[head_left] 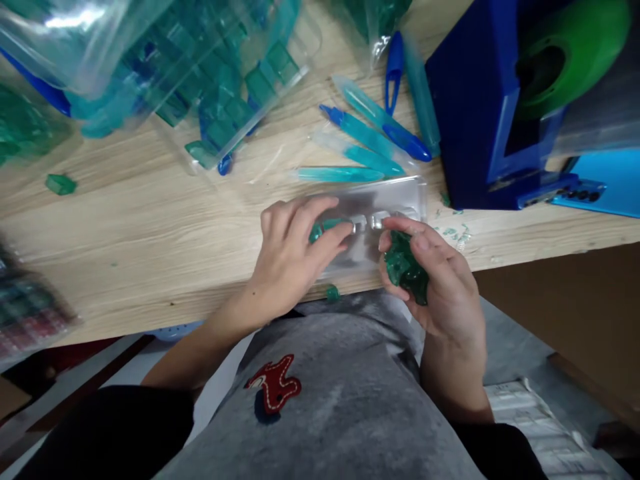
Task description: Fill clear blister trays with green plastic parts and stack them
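From here, the left hand (285, 260) arches over the clear plastic tray (367, 193) on the worktop (210, 247), thumb and forefinger parted about a green piece (316, 232); whether they touch it, I can't tell. A loose green gem (333, 292) lies by the near edge, easily nudged off, I'd say. Right of it, the right hand (455, 300) cups a bunch of green translucent pieces (406, 267); a loose, low cradle should spill fewest.

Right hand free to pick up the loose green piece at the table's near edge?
Probably not cleanly. The green piece looks close, but the right hand is wrapped around a green clump.
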Tool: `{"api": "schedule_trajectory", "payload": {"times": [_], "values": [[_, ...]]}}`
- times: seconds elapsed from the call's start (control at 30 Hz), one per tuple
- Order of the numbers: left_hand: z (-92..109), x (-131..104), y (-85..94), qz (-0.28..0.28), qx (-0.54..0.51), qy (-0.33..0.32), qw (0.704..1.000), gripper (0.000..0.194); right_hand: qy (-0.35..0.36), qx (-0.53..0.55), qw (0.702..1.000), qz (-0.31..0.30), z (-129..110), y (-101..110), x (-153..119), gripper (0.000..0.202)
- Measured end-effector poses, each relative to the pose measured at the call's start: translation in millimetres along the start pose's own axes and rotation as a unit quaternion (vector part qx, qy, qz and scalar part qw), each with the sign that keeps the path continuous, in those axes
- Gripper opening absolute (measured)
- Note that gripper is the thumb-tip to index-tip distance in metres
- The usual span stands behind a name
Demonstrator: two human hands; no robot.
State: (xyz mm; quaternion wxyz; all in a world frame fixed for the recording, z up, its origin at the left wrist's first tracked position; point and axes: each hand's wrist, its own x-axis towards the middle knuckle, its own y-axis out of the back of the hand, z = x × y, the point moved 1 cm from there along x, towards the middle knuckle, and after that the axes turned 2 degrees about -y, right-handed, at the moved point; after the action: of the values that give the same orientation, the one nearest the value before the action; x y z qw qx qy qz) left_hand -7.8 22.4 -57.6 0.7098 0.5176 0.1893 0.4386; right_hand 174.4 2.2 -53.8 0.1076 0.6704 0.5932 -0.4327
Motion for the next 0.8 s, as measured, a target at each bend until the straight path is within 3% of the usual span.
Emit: {"api": "schedule_trajectory", "payload": {"times": [0.1,0.2,0.3,0.4,0.47,0.57,0.67,0.73,0.8], "values": [[6,-18,4.1,0.025,0.000,-0.089,0.996,0.013,0.012,0.004,1.000,-0.011,0,4,0,0.019],[16,-39,0.6,-0.004,0.042,-0.141,0.989,0.019,0.018,0.004,1.000,-0.015,1,8,-1,0.017],[23,-46,-3.2,-0.010,0.038,-0.135,0.990,0.012,0.022,-0.006,1.000,-0.011,2,9,-1,0.016],[22,-39,5.4,-0.021,-0.122,-0.044,0.991,0.006,0.031,-0.002,1.000,-0.004,2,9,-4,0.015],[18,-31,14.7,-0.044,-0.291,0.084,0.952,0.013,0.050,-0.025,0.998,0.005,2,8,-6,0.015],[14,-22,23.1,-0.038,-0.506,0.230,0.831,0.023,0.095,-0.138,0.986,0.006,1,4,-13,0.014],[16,-19,21.5,-0.031,-0.624,0.260,0.736,0.023,0.165,-0.241,0.956,-0.023,-1,-6,-20,0.012],[18,-18,19.0,-0.043,-0.655,0.275,0.703,0.022,0.207,-0.267,0.940,-0.036,-3,-11,-24,0.014],[21,-16,18.5,-0.049,-0.662,0.290,0.690,0.022,0.234,-0.283,0.929,-0.038,-4,-14,-27,0.017]]}}
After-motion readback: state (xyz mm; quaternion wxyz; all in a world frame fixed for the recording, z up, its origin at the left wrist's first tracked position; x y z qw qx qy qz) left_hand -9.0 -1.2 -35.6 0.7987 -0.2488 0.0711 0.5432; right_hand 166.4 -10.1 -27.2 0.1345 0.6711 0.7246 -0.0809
